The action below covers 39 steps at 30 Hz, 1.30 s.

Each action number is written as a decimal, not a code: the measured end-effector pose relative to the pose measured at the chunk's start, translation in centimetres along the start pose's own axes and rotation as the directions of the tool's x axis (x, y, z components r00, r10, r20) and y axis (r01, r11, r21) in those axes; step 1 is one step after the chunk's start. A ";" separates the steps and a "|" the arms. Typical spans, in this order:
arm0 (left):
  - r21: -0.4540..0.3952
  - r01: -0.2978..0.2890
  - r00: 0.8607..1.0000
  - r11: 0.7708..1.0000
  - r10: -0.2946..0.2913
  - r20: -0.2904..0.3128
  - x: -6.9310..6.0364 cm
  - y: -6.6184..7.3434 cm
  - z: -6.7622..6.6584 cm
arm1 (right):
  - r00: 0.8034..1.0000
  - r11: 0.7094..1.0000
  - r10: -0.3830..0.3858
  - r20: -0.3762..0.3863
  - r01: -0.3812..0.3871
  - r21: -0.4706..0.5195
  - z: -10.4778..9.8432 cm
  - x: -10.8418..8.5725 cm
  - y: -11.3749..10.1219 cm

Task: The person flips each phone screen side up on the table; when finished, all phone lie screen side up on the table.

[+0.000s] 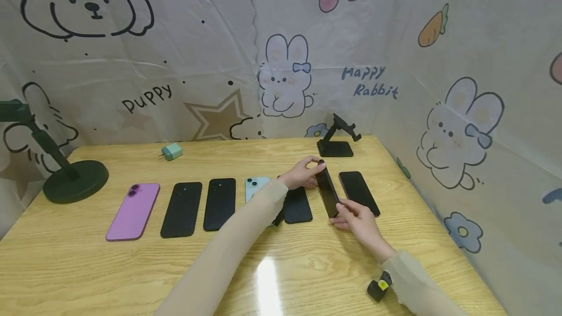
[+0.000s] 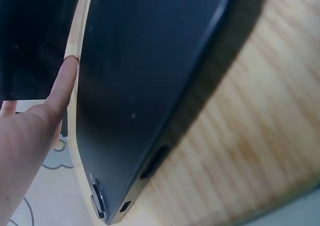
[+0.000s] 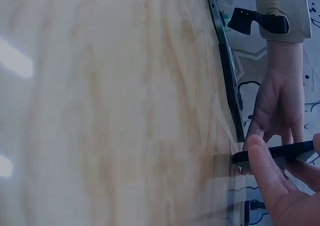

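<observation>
A black smartphone (image 1: 327,190) is held tilted up on its edge, raised off the table. My left hand (image 1: 303,173) grips its upper end, thumb on the near side; in the left wrist view that hand (image 2: 30,136) shows beside the phone's dark face (image 2: 35,41). Fingers of my right hand (image 1: 357,221) pinch the lower end. The right wrist view shows the phone edge-on (image 3: 295,150) between both hands. A dark phone (image 1: 298,206) lies just left of it, partly under my left hand, and a black phone (image 1: 359,193) lies to the right.
Farther left lie a light blue phone (image 1: 256,185) partly behind my left sleeve, two black phones (image 1: 219,204) and a purple phone (image 1: 133,212). A black phone stand (image 1: 335,148), a mint charger plug (image 1: 171,151) and a green round-based stand (image 1: 76,184) stand toward the back.
</observation>
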<state>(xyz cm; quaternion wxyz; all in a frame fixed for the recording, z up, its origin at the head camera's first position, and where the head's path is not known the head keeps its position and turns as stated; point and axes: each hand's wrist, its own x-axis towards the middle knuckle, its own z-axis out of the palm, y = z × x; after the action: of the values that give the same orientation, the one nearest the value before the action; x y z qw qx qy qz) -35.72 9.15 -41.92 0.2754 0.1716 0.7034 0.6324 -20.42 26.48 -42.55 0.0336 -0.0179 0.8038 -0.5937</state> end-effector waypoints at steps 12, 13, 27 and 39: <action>0.038 -0.007 0.998 0.999 0.009 -0.068 -0.2 -0.4 -0.5 | 0.995 0.997 -0.078 -0.068 0.079 0.013 -0.6 0.2 0.5; 0.040 -0.014 0.997 0.999 0.017 -0.076 -0.2 -0.5 -0.5 | 0.995 0.997 -0.079 -0.069 0.080 0.013 -0.6 0.2 0.5; 0.095 -0.063 0.973 0.994 0.082 -0.216 -0.1 -0.7 -1.0 | 0.994 0.994 0.005 -0.113 -0.017 -0.105 -1.0 0.5 0.7; 0.076 -0.037 0.969 0.996 0.055 -0.241 -0.1 -1.0 -1.2 | 0.991 0.965 0.014 -0.132 -0.048 -0.259 -0.9 0.7 0.6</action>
<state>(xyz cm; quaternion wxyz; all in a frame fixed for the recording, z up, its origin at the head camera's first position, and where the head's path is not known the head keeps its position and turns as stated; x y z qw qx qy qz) -36.25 7.93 -42.84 0.1661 0.1187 0.7498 0.6294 -21.21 27.43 -42.84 -0.0120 0.0289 0.8758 -0.4817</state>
